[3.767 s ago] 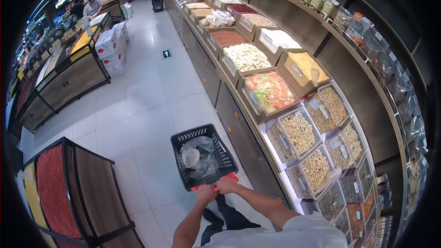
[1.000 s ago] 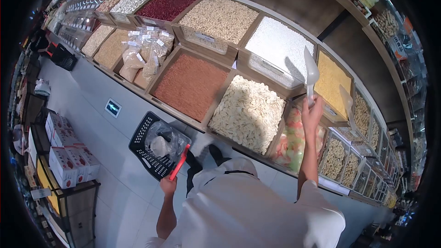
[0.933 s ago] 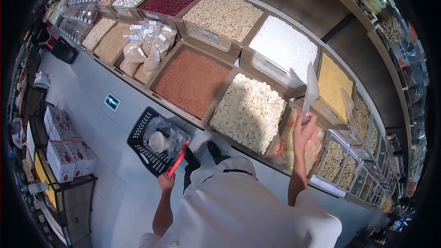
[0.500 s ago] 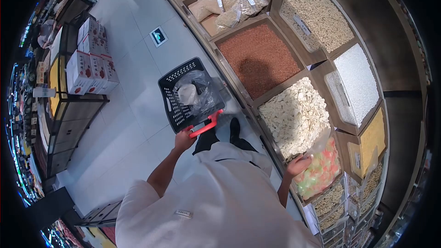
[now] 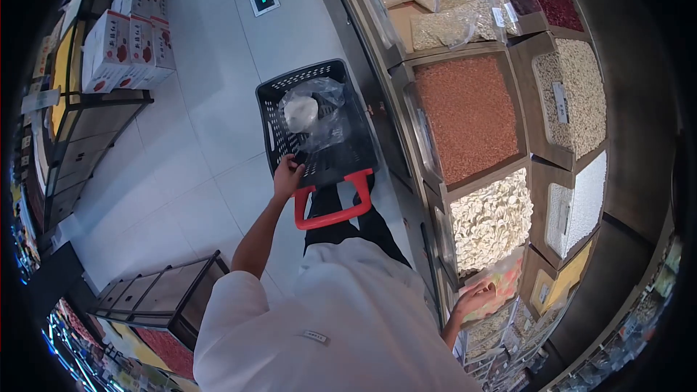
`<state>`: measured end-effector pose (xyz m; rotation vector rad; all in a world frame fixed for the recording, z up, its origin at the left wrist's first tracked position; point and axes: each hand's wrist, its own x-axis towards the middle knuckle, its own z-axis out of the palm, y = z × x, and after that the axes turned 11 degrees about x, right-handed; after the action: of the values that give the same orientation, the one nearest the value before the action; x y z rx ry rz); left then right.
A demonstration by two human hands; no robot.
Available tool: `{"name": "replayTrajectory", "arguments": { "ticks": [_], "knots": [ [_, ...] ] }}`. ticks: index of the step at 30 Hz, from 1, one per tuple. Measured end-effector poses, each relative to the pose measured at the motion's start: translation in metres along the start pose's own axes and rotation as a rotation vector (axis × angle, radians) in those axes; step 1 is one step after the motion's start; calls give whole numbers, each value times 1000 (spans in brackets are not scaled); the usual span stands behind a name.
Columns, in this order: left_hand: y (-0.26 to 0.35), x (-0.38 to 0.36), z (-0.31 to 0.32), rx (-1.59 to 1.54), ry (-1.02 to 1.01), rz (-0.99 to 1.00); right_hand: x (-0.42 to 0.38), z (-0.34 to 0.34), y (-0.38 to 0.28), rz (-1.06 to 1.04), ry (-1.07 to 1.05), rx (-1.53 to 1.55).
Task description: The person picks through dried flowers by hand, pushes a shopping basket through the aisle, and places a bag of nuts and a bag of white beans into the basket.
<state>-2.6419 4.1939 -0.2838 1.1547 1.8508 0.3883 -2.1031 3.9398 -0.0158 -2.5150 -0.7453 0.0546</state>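
My left hand (image 5: 287,174) is at the near left corner of the black shopping basket (image 5: 268,98), fingers parted over its rim. The basket's red handle (image 5: 334,219) is folded down toward me, apart from that hand. Inside lies a clear plastic bag (image 5: 327,91) with a whitish, rounded item (image 5: 300,114). My right hand (image 5: 475,297) is at the bin of pink and green pieces (image 5: 508,274), palm turned up and fingers loosely bent, with nothing visible in them. Clear plastic partly covers those pieces.
Bins along the right hold white flat slices (image 5: 494,218), reddish grains (image 5: 468,116), pale beans (image 5: 584,94) and white grains (image 5: 584,192). Bagged grains (image 5: 450,14) lie in a far bin. White cartons (image 5: 131,47) stand at left, above the tiled floor (image 5: 203,101).
My left hand has let go of the red handle and moved to the basket's rim; the handle has dropped toward me. My right hand has turned palm up. The view has shifted.
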Motion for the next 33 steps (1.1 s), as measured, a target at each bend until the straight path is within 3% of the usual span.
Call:
{"name": "replayTrajectory", "arguments": {
  "ticks": [2,5,8,15,17,20,25,27,30,33],
  "knots": [
    [-11,50,7,251,95,-41,-11,-13,-31,-14,19,-125],
    [-31,129,34,415,78,-79,-22,-28,-42,-118,2,-321],
    [-44,209,62,525,-42,-267,-43,-37,-60,-152,-67,-546],
    [-89,321,109,769,-93,-368,-86,-34,-114,-90,-241,-730],
    [-111,340,116,855,-235,-517,-88,-29,-130,128,-264,-639],
    [-157,359,118,796,-445,-534,-86,-19,-148,79,-332,-601],
    [-189,349,107,826,-499,-236,-69,0,-171,122,-408,-552],
    [-215,352,98,838,-512,263,-63,11,-184,155,-421,-521],
    [-200,366,85,798,-441,380,-57,25,-197,161,-443,-502],
    [-137,357,54,723,-416,262,-57,25,-195,110,-470,-465]
  ]
}}
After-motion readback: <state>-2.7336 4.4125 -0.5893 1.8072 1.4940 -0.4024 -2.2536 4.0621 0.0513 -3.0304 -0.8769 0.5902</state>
